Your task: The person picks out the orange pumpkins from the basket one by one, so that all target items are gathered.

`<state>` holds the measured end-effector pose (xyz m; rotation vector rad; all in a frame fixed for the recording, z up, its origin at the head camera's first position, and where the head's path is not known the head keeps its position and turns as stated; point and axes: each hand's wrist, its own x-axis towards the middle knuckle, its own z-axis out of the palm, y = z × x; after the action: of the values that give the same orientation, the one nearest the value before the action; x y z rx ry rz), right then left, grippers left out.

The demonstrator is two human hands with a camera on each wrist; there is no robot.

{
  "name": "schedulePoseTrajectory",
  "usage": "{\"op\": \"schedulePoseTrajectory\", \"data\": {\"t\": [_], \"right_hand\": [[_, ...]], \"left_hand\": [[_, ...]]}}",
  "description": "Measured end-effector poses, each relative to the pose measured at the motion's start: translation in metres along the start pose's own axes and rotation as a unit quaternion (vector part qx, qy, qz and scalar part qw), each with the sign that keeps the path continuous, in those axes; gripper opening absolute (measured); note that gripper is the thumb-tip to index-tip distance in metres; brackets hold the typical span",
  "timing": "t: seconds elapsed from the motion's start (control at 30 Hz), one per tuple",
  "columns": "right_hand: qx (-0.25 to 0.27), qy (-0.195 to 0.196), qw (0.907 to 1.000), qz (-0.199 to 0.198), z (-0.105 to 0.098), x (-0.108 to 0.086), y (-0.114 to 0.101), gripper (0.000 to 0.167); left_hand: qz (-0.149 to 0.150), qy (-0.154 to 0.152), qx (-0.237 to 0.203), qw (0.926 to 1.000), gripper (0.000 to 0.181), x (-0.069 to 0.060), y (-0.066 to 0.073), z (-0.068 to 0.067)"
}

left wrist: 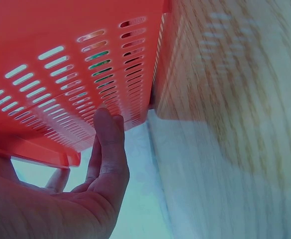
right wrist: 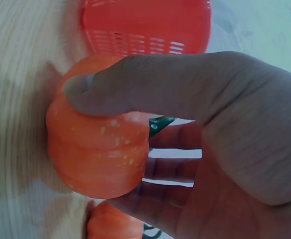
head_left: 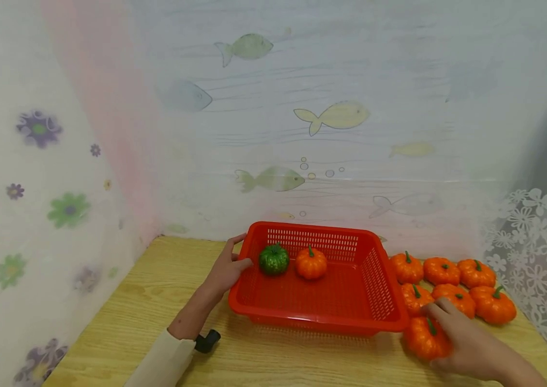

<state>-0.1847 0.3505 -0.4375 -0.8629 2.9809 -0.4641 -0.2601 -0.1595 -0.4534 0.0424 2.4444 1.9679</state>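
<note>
My left hand [head_left: 225, 274] holds the left rim of a red plastic basket [head_left: 317, 322], thumb over the edge. In the left wrist view its fingers reach under the rim to the slotted wall [left wrist: 65, 64]. Inside the basket lie a small green pumpkin [head_left: 274, 260] and a small orange pumpkin [head_left: 311, 263], side by side. Near the basket's front right corner, my right hand [head_left: 471, 344] grips another orange pumpkin [head_left: 425, 339]. The right wrist view shows the thumb on one side of that pumpkin [right wrist: 100, 144] and fingers around the other, its green stem toward the palm.
Several more orange pumpkins [head_left: 493, 305] sit in rows right of the basket, close to its wall. A wooden table [head_left: 123, 322] lies beneath everything. Behind stands a wall covering with fish prints [head_left: 341, 115]. A black object [head_left: 207, 341] is by the left wrist.
</note>
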Motion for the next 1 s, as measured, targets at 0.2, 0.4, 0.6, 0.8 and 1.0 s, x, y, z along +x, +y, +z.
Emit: {"op": "schedulePoseTrajectory", "data": {"t": [0.2, 0.4, 0.6, 0.8, 1.0], "right_hand": [[-0.012, 0.021, 0.9993, -0.029, 0.007, 0.002, 0.002, 0.078], [-0.015, 0.018, 0.9997, -0.009, 0.007, 0.003, 0.002, 0.082], [-0.012, 0.002, 0.9999, 0.011, 0.003, 0.004, 0.001, 0.081], [-0.005, -0.023, 0.9984, 0.052, -0.007, 0.006, -0.005, 0.093], [-0.062, 0.094, 0.9937, 0.008, -0.020, 0.006, -0.025, 0.085]], "left_hand": [[0.006, 0.001, 0.001, 1.0000, 0.072, 0.000, -0.001, -0.001], [-0.001, 0.004, 0.001, 1.0000, 0.072, 0.000, 0.000, -0.001], [-0.003, 0.008, 0.004, 1.0000, 0.070, 0.001, 0.001, -0.002], [-0.004, 0.011, 0.004, 0.9999, 0.070, 0.001, 0.000, -0.002], [-0.012, 0.013, 0.004, 0.9998, 0.071, 0.003, 0.000, 0.001]]}}
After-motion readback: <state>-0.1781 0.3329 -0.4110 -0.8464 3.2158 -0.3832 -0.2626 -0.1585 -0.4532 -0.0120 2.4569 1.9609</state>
